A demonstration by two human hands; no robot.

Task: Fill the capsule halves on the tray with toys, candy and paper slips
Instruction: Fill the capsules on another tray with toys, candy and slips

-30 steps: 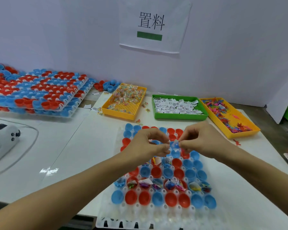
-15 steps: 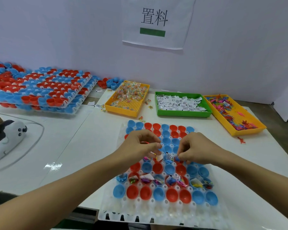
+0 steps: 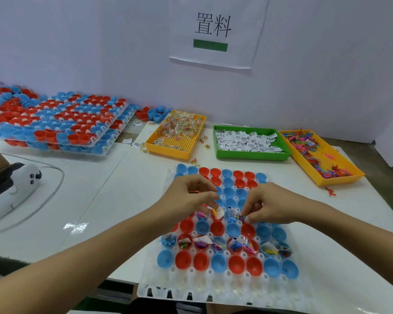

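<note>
A clear plastic tray [image 3: 225, 288] in front of me holds rows of red and blue capsule halves [image 3: 236, 264]. One row near the front has toys, candy and paper slips in it. My left hand [image 3: 188, 200] hovers over the tray's middle, pinching a white paper slip [image 3: 219, 213] and small bits over a red half. My right hand [image 3: 270, 207] is beside it, fingertips pinched on a small blue toy [image 3: 242, 217] just above a capsule half.
Behind the tray stand a yellow bin of wrapped candy [image 3: 177, 134], a green bin of paper slips [image 3: 247, 141] and a yellow bin of small toys [image 3: 320, 155]. Stacked trays of capsule halves [image 3: 55, 123] lie at the left. A white device [image 3: 14, 189] with a cable sits at the left edge.
Both hands have dropped from above the tray's far rows down to its middle rows. The items they pinched together in the air are now held apart, low over separate capsule halves.
</note>
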